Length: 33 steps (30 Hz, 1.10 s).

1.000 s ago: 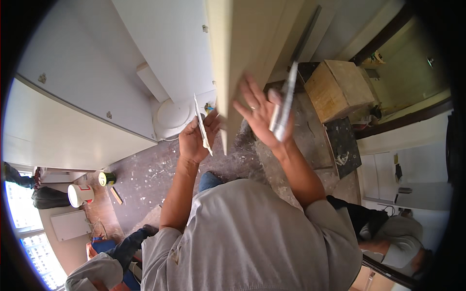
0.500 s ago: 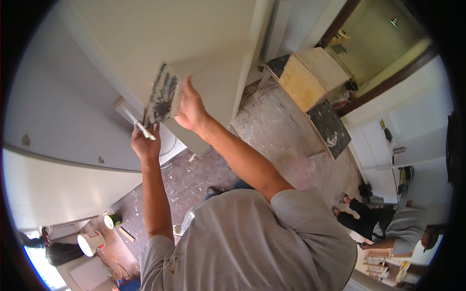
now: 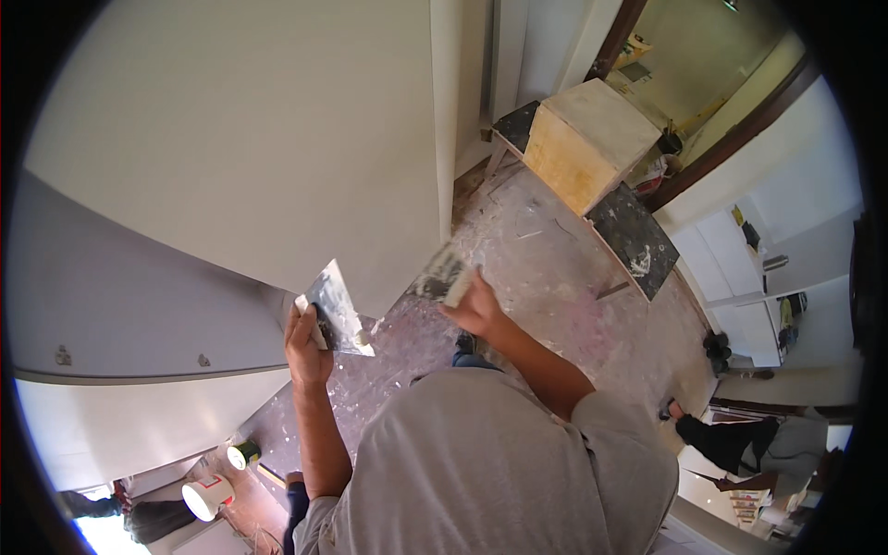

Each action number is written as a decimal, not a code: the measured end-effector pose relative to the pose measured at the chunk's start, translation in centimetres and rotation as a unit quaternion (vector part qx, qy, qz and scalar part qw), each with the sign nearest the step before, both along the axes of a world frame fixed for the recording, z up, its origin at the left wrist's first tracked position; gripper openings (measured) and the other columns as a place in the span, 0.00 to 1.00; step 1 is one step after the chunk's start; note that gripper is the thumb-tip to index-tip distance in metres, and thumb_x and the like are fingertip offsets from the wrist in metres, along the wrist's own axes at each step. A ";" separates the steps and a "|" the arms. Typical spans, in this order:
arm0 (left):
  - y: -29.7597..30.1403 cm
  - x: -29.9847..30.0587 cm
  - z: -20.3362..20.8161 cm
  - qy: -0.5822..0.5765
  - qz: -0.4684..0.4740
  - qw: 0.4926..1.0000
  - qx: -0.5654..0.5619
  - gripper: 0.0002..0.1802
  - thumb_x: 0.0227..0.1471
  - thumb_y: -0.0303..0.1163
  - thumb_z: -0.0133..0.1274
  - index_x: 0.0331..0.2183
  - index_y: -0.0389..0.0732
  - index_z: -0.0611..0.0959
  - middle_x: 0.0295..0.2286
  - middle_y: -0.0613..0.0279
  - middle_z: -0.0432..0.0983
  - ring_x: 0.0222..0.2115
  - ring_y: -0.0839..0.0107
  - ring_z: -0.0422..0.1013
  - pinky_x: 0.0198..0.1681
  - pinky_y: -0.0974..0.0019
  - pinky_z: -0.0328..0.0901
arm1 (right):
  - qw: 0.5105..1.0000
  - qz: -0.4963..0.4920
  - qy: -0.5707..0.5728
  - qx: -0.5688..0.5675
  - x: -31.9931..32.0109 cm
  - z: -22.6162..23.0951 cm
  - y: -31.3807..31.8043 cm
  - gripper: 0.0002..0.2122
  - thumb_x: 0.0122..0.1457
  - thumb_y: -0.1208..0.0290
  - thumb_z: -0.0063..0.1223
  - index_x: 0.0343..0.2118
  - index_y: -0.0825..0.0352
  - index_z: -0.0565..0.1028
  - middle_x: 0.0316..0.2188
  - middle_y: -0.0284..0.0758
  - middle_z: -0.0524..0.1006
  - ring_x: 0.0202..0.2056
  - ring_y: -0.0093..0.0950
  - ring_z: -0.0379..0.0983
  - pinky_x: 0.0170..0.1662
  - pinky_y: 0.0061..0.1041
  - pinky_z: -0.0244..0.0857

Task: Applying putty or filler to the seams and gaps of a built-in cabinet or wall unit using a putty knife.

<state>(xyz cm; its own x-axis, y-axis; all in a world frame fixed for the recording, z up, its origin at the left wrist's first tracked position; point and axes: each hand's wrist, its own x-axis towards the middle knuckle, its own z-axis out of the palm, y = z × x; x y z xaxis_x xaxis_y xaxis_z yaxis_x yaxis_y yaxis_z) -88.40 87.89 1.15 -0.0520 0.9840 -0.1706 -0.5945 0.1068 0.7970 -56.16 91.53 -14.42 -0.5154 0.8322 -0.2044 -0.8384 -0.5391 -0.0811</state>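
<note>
My left hand (image 3: 308, 350) grips a flat putty scraper (image 3: 339, 313), its metal blade tilted upward with pale putty along its edge. To the right, my right hand (image 3: 477, 307) is closed around a second putty scraper (image 3: 435, 277), whose blade is smeared with dark and pale patches. Both tools are held apart, in front of my body. Just beyond them rises a large cream panel (image 3: 268, 139), with its lower corner between the two scrapers.
A wooden box (image 3: 583, 148) stands on a low dark-topped bench (image 3: 638, 242) at the far right. White cabinets (image 3: 735, 273) line the right side. At lower left are a white bucket (image 3: 205, 498) and a smaller green can (image 3: 243, 454). Another person (image 3: 740, 444) is at lower right.
Both hands have come down from the panel and moved apart. My right hand and its scraper went right. The left hand's scraper blade now faces upward in plain view.
</note>
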 end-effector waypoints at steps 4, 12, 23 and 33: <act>5.5 1.5 0.8 0.278 -0.024 0.959 0.051 0.18 0.63 0.27 0.46 0.53 0.33 0.75 0.42 0.62 0.78 0.41 0.71 0.76 0.47 0.66 0.70 | 0.994 -0.083 0.068 0.003 6.9 -0.8 -0.1 0.29 0.70 0.41 0.28 0.65 0.55 0.66 0.61 0.37 0.73 0.60 0.41 0.70 0.57 0.55 0.67; 15.9 2.5 2.8 0.100 -0.085 0.991 -0.018 0.21 0.63 0.29 0.43 0.55 0.31 0.73 0.46 0.55 0.78 0.46 0.67 0.77 0.53 0.62 0.71 | 0.986 -0.150 0.025 0.066 14.0 2.0 6.5 0.30 0.72 0.42 0.26 0.66 0.56 0.63 0.63 0.40 0.71 0.60 0.46 0.70 0.54 0.59 0.70; 17.7 9.8 -0.6 0.068 -0.115 0.989 -0.060 0.19 0.63 0.29 0.46 0.53 0.33 0.74 0.44 0.55 0.79 0.43 0.68 0.78 0.49 0.64 0.74 | 0.986 -0.121 -0.096 0.063 15.5 5.3 7.9 0.32 0.71 0.40 0.25 0.62 0.63 0.66 0.52 0.41 0.78 0.49 0.41 0.79 0.40 0.50 0.79; 18.4 13.9 -0.7 0.024 -0.160 0.982 -0.098 0.20 0.63 0.29 0.47 0.54 0.30 0.73 0.43 0.55 0.79 0.41 0.70 0.77 0.46 0.65 0.74 | 0.693 -0.101 -0.581 0.414 14.1 13.4 11.1 0.17 0.68 0.58 0.53 0.47 0.67 0.82 0.47 0.40 0.81 0.44 0.36 0.79 0.45 0.33 0.76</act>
